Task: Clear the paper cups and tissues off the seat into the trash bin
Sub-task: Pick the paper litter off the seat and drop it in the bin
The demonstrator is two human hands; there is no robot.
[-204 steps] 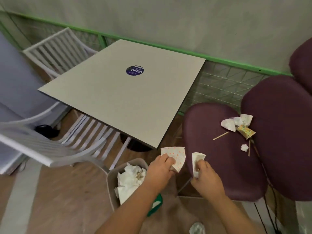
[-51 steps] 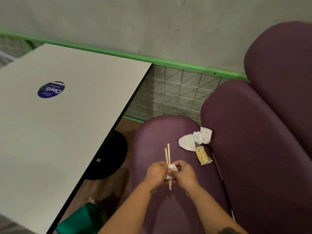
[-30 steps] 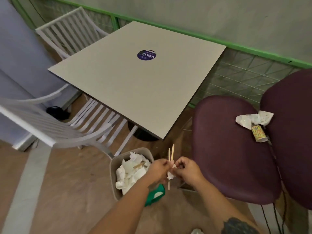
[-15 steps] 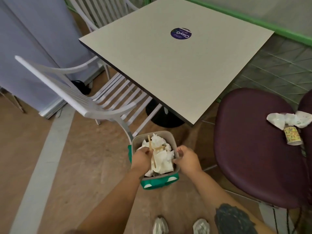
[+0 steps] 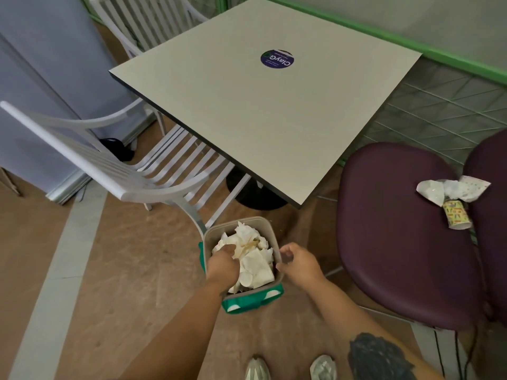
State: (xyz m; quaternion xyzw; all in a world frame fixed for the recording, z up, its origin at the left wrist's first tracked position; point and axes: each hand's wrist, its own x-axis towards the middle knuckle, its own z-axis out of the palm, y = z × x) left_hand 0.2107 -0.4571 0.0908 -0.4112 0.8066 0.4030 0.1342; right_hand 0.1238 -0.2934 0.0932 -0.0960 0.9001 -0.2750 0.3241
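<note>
The grey trash bin (image 5: pixel 267 224) with a green base stands on the floor below me, heaped with crumpled tissues (image 5: pixel 256 266) and wooden sticks (image 5: pixel 248 244). My left hand (image 5: pixel 222 263) reaches into the bin and its fingers rest on the tissues. My right hand (image 5: pixel 299 263) hovers at the bin's right rim, fingers loosely curled and empty. On the purple seat (image 5: pixel 395 242), at its far right, lie crumpled white tissues (image 5: pixel 452 188) and a colourful paper cup (image 5: pixel 456 215) on its side.
A square table (image 5: pixel 260 105) with a round blue sticker stands beyond the bin. A white slatted chair (image 5: pixel 131 171) is tucked under it on the left. The purple backrest (image 5: pixel 491 215) rises at the right edge. My shoes (image 5: pixel 290 368) show at the bottom.
The sticks and small tissue have left my hands and lie in the bin. My left hand has sunk onto the trash; my right hand has drawn slightly away from the rim.
</note>
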